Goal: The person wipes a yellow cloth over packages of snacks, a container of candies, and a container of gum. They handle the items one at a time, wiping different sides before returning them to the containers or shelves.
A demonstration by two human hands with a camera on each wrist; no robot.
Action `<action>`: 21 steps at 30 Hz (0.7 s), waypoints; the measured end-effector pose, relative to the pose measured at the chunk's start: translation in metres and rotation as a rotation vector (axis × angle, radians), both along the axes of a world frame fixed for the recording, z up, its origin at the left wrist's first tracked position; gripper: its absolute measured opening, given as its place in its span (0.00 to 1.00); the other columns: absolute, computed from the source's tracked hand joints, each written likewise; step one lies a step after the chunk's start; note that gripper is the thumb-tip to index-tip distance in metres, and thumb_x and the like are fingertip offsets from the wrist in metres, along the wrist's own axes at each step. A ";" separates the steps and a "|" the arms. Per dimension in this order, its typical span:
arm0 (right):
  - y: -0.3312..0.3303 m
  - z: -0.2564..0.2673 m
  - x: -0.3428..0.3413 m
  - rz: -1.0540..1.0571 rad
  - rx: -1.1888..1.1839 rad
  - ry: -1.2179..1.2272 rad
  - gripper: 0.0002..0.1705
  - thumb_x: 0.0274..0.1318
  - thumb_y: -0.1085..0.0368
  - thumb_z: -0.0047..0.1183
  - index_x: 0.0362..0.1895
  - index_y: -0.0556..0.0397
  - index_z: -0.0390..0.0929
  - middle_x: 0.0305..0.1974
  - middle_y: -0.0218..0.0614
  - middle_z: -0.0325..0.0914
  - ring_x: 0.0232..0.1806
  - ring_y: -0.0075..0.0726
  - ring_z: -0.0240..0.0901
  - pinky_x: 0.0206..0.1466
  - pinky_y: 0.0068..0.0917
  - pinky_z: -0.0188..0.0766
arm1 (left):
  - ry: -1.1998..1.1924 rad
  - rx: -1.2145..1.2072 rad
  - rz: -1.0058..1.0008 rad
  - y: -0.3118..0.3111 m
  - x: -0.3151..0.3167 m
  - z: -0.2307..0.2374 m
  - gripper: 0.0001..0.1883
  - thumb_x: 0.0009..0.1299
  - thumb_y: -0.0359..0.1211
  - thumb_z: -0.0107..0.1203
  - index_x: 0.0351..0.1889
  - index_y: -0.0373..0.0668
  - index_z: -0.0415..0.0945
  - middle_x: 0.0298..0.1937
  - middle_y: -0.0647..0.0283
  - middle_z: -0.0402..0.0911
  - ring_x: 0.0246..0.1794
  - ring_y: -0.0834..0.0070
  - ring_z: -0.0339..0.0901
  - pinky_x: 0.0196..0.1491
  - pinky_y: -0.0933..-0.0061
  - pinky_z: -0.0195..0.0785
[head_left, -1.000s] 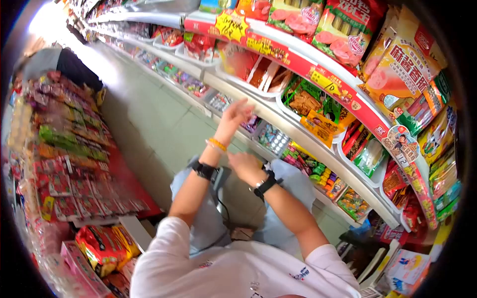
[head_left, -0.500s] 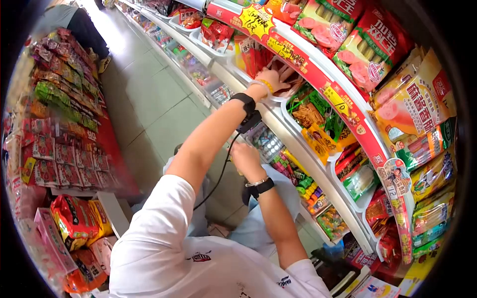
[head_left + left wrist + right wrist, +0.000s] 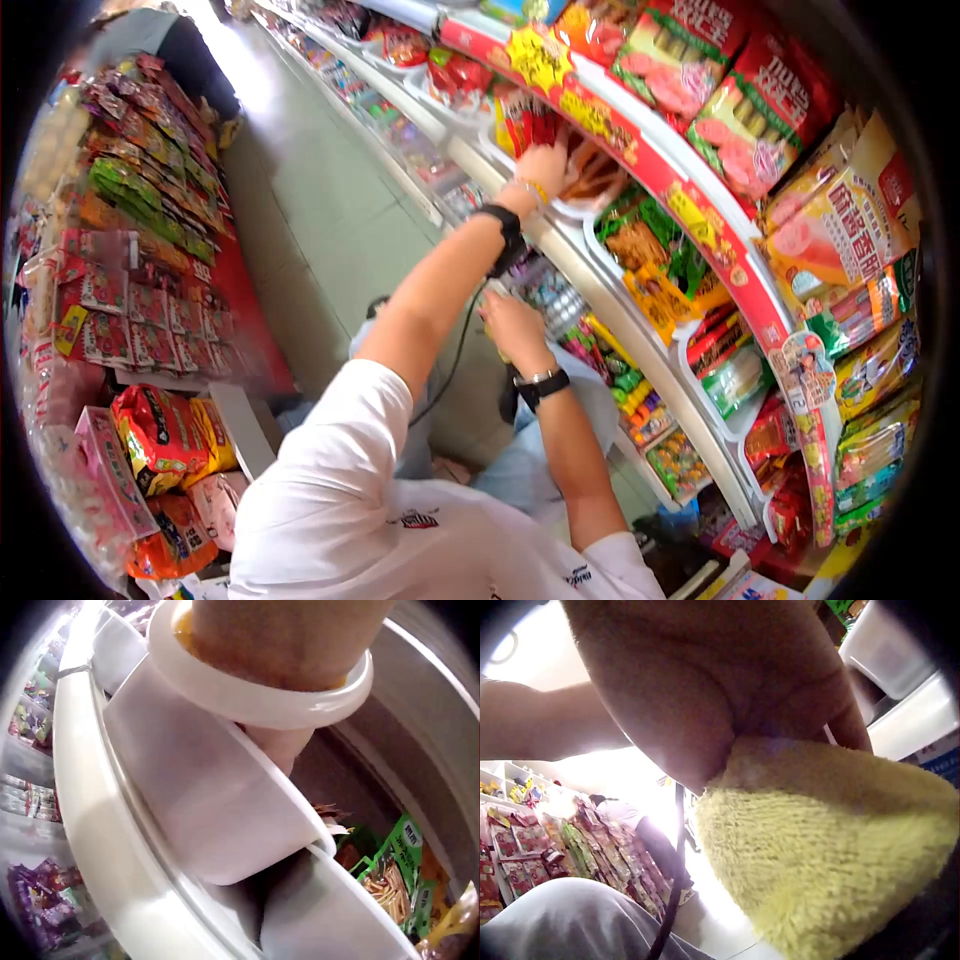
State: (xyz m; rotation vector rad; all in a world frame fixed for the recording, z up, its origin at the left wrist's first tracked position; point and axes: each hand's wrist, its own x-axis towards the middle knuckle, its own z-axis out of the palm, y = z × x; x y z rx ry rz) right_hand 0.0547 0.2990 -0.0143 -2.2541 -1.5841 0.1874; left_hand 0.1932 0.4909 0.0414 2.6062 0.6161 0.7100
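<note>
My left hand [image 3: 547,167] reaches into a white bin [image 3: 202,780] on the shelf. Its fingers are down among the packets, next to red snack packets [image 3: 527,122] and brown snack sticks [image 3: 600,175]. In the left wrist view the bracelet [image 3: 262,701] and bin wall hide most of that hand, so I cannot tell whether it grips anything. Lower down, in front of the shelf, my right hand [image 3: 517,328] holds a fluffy yellow cloth [image 3: 817,847]. The cloth hangs below the palm in the right wrist view.
Green and orange snack packets [image 3: 650,255] fill the neighbouring bin. Above runs a red price strip [image 3: 690,205] with large sausage bags [image 3: 840,230] behind it. A black cable [image 3: 455,355] hangs between my arms. Packet racks [image 3: 150,200] line the aisle's left, where another person [image 3: 165,60] bends over.
My left hand has gone from above the aisle into the shelf bin, and in the last half second has shifted towards the red packets. The right hand stays low before the shelf.
</note>
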 end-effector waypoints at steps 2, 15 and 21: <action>0.007 0.010 0.000 -0.001 0.052 0.004 0.14 0.56 0.56 0.51 0.39 0.53 0.72 0.21 0.44 0.76 0.24 0.53 0.76 0.25 0.47 0.68 | -0.032 0.041 -0.053 -0.003 -0.013 0.010 0.46 0.58 0.45 0.60 0.69 0.39 0.46 0.30 0.44 0.79 0.33 0.49 0.79 0.40 0.53 0.72; 0.009 0.014 -0.008 0.032 -0.038 0.003 0.10 0.57 0.58 0.49 0.36 0.51 0.71 0.26 0.43 0.77 0.27 0.51 0.76 0.27 0.45 0.70 | 0.143 0.236 -0.291 -0.018 -0.024 0.034 0.26 0.65 0.33 0.46 0.64 0.59 0.65 0.58 0.34 0.63 0.43 0.48 0.78 0.41 0.59 0.76; 0.007 -0.009 -0.006 0.083 0.053 -0.048 0.06 0.54 0.64 0.49 0.35 0.48 0.75 0.28 0.40 0.79 0.30 0.49 0.78 0.30 0.42 0.73 | 0.247 0.228 -0.130 -0.030 0.001 0.020 0.28 0.65 0.32 0.47 0.65 0.45 0.60 0.59 0.36 0.64 0.46 0.51 0.77 0.43 0.61 0.75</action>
